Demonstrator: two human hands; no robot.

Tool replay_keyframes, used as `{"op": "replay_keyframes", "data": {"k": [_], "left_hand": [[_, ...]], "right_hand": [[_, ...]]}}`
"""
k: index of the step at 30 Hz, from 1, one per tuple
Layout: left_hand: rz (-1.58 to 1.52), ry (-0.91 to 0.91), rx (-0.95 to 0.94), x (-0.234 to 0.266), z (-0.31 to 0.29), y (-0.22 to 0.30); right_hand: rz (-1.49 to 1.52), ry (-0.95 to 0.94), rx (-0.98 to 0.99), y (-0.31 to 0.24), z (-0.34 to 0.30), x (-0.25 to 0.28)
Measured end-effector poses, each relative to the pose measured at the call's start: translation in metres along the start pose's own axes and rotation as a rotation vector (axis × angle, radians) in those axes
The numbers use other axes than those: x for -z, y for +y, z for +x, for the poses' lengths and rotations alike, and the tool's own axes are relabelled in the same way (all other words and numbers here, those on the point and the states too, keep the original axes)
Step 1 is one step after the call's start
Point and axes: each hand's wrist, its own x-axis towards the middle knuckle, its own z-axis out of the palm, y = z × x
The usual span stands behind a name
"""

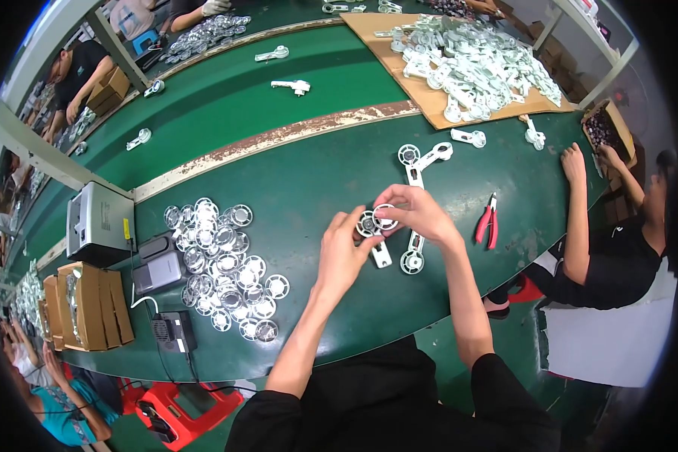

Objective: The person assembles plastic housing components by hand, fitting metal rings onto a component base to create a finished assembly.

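My left hand (339, 252) is closed on a white plastic part with a round head and a flat handle (382, 256), holding it just above the green table. Between the fingers of my right hand (427, 215) is a round, white-rimmed cover (386, 218), held against the part's round head. Fingers hide some of where they meet. Several similar white handled parts (414, 178) lie beside and beyond my right hand. To its right rests a pair of red-handled nippers (489, 223). Left of my left hand spreads a loose pile of round clear-and-white covers (230, 264).
A brown cardboard sheet (422, 102) at the far right bears a heap of white parts. Beyond a worn ledge (279, 134) runs a green belt (203, 113) with scattered parts. Grey device (102, 226), black device (173, 331) and cardboard boxes (90, 309) stand left. A co-worker's arm (576, 215) reaches in from the right.
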Motion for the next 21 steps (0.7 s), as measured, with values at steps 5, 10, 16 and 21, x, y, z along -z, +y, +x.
{"op": "replay_keyframes", "data": {"k": [5, 10, 16, 21], "left_hand": [[-0.95, 0.073, 0.2, 0.017, 0.012, -0.008], [-1.114, 0.026, 0.274, 0.03, 0.011, -0.004], [-1.131, 0.014, 0.237, 0.025, 0.011, -0.005], [-1.12, -0.076, 0.263, 0.021, 0.012, -0.001]], "right_hand": [[0.232, -0.006, 0.108, -0.024, 0.004, -0.011], [0.243, -0.054, 0.257, -0.025, 0.018, -0.016], [0.311, 0.034, 0.215, -0.02, 0.019, -0.018], [0.106, 0.131, 0.401, -0.01, 0.023, -0.024]]}}
